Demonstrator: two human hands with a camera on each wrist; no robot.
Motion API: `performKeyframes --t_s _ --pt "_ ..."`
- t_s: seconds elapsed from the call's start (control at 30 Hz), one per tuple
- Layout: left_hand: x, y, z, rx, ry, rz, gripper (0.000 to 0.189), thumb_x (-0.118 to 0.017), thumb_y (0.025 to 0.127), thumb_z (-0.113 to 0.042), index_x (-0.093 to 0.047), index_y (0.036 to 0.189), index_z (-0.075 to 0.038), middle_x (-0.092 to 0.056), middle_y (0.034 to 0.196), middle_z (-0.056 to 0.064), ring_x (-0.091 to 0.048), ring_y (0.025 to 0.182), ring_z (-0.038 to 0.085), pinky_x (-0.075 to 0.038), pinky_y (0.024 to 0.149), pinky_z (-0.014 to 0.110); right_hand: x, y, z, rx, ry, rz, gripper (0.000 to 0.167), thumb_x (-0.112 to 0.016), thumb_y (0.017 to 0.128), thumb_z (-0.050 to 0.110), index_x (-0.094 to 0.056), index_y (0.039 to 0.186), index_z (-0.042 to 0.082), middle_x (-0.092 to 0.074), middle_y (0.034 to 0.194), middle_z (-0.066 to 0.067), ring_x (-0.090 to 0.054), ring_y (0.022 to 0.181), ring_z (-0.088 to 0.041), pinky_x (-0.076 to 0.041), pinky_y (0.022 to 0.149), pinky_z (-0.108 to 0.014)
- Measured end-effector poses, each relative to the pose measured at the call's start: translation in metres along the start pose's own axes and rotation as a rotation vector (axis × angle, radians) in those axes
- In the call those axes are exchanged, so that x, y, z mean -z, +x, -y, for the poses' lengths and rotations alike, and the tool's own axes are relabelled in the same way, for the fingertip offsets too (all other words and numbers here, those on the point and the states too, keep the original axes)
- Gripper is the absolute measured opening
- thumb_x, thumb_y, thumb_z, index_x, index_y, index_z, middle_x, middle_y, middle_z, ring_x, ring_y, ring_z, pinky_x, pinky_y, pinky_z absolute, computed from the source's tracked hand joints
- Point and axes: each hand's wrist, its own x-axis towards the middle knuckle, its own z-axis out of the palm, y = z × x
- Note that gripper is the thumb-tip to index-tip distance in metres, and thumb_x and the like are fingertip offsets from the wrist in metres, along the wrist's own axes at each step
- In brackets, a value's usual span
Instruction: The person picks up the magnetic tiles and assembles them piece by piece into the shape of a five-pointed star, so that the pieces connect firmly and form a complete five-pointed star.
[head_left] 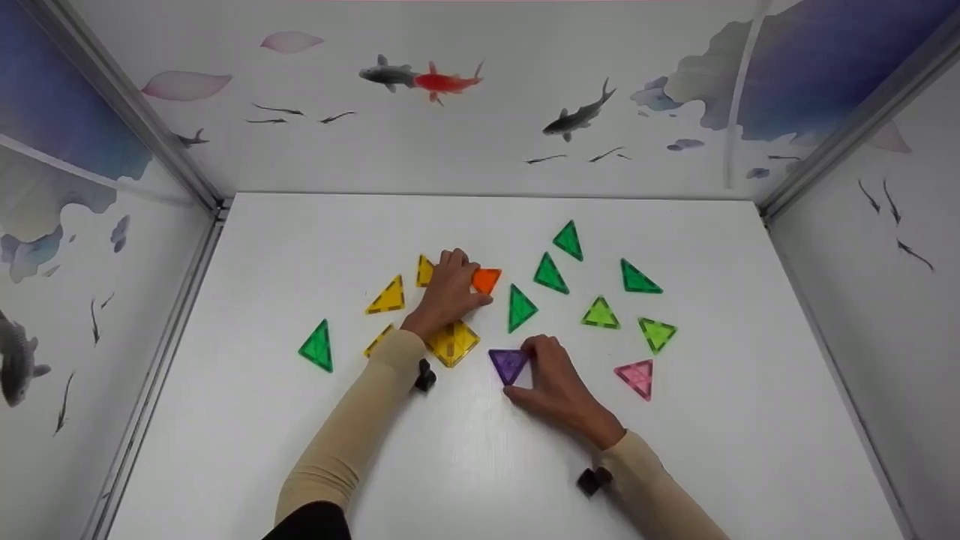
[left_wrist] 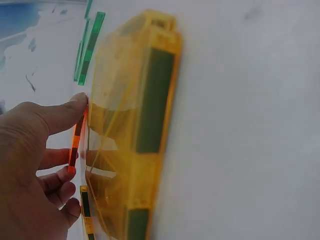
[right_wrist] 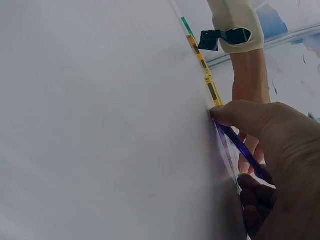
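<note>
Our left hand [head_left: 448,291] is partly closed, its thumb and fingers pinching an orange triangle [head_left: 487,280] at about the middle of the tabletop [head_left: 442,472]. Our right hand [head_left: 561,386] holds a purple triangle [head_left: 508,364] by its edges between thumb and curled fingers, nearer to us and tilted off the surface. We judge that edge grips suit such thin, flat pieces.

Beneath our left wrist lies a yellow diamond-shaped piece [head_left: 453,344]; a yellow triangle [head_left: 388,297] rests just left of that hand. One green triangle [head_left: 317,347] lies toward the left edge. Rightward, green pieces [head_left: 552,274] fan toward the far right corner, with lime triangles [head_left: 601,313] and a pink triangle [head_left: 637,379] toward the right edge, apparently spread so each can be picked up singly. We see no container; printed fish [head_left: 448,81] decorate the wall beyond the far edge.
</note>
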Motion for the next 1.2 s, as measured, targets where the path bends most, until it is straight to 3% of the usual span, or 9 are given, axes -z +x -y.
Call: performKeyframes --t_s 0.2,0.3,0.43,0.63,0.83,0.9,0.97,1.1,1.2 --pt "0.001 -0.008 -0.005 0.026 -0.056 -0.004 0.064 -0.088 0.096 -0.039 -0.063 0.145 -0.005 -0.056 0.136 0.014 -0.046 0.126 0.031 -0.045 0.108 0.042 -0.002 0.002 0.001 -0.049 0.196 -0.059 0.069 -0.090 0.092 0.016 -0.048 0.145 0.008 -0.059 0.134 -0.008 -0.056 0.123 -0.025 -0.049 0.114 -0.049" --pt "0.000 -0.012 -0.004 -0.003 -0.074 -0.017 0.041 -0.084 0.100 -0.026 -0.067 0.132 -0.006 -0.062 0.126 0.011 -0.048 0.121 0.030 -0.045 0.104 0.042 -0.003 0.002 -0.003 -0.023 0.265 -0.096 0.064 -0.086 0.095 0.008 -0.048 0.146 0.010 -0.063 0.133 -0.007 -0.059 0.118 -0.025 -0.049 0.112 -0.049" --pt "0.000 -0.020 -0.002 -0.026 -0.136 -0.041 0.021 -0.076 0.107 -0.020 -0.072 0.124 -0.008 -0.067 0.116 0.008 -0.051 0.115 0.028 -0.046 0.101 0.041 -0.001 0.002 -0.008 0.042 0.310 -0.132 0.061 -0.080 0.099 0.002 -0.052 0.152 0.013 -0.068 0.128 -0.004 -0.062 0.112 -0.024 -0.051 0.105 -0.047" --pt "0.015 -0.036 -0.006 0.004 -0.308 -0.006 0.030 -0.072 0.110 -0.027 -0.071 0.135 -0.012 -0.061 0.119 0.007 -0.054 0.109 0.025 -0.048 0.098 0.036 0.011 0.000 -0.013 0.049 0.360 -0.203 0.065 -0.073 0.103 -0.001 -0.052 0.161 0.019 -0.068 0.122 -0.007 -0.061 0.109 -0.025 -0.052 0.097 -0.032" --pt "0.031 -0.049 -0.016 -0.015 -0.462 0.003 0.026 -0.078 0.105 -0.019 -0.076 0.129 -0.009 -0.070 0.116 0.006 -0.056 0.106 0.024 -0.051 0.097 0.037 0.027 0.001 -0.017 0.063 0.414 -0.213 0.069 -0.065 0.107 -0.007 -0.045 0.170 0.015 -0.066 0.134 -0.010 -0.063 0.120 -0.027 -0.051 0.107 -0.021" --pt "0.032 -0.056 -0.017 -0.030 -0.498 0.011 0.023 -0.079 0.104 -0.018 -0.077 0.125 -0.008 -0.073 0.116 0.005 -0.058 0.106 0.024 -0.052 0.098 0.038 0.031 0.001 -0.019 0.081 0.445 -0.207 0.066 -0.062 0.108 -0.008 -0.045 0.169 0.011 -0.067 0.136 -0.012 -0.065 0.120 -0.028 -0.051 0.108 -0.021" --pt "0.033 -0.063 -0.018 -0.040 -0.530 0.018 0.021 -0.079 0.104 -0.018 -0.078 0.122 -0.007 -0.075 0.114 0.006 -0.060 0.104 0.024 -0.053 0.096 0.038 0.034 0.001 -0.020 0.106 0.477 -0.208 0.060 -0.061 0.108 -0.009 -0.049 0.165 0.007 -0.069 0.129 -0.015 -0.068 0.113 -0.031 -0.054 0.104 -0.022" --pt "0.031 -0.079 -0.020 -0.036 -0.572 0.041 0.020 -0.080 0.104 -0.019 -0.079 0.119 -0.006 -0.076 0.112 0.005 -0.062 0.100 0.022 -0.055 0.093 0.037 0.039 0.001 -0.019 0.132 0.534 -0.199 0.050 -0.060 0.109 -0.007 -0.059 0.157 0.006 -0.070 0.116 -0.019 -0.071 0.100 -0.040 -0.059 0.095 -0.023" --pt "0.029 -0.089 -0.023 -0.028 -0.582 0.074 0.023 -0.080 0.103 -0.021 -0.079 0.119 -0.005 -0.077 0.111 0.005 -0.063 0.099 0.022 -0.056 0.093 0.036 0.041 0.000 -0.017 0.132 0.547 -0.189 0.045 -0.061 0.109 -0.007 -0.065 0.152 0.006 -0.072 0.115 -0.019 -0.070 0.098 -0.042 -0.060 0.092 -0.022"
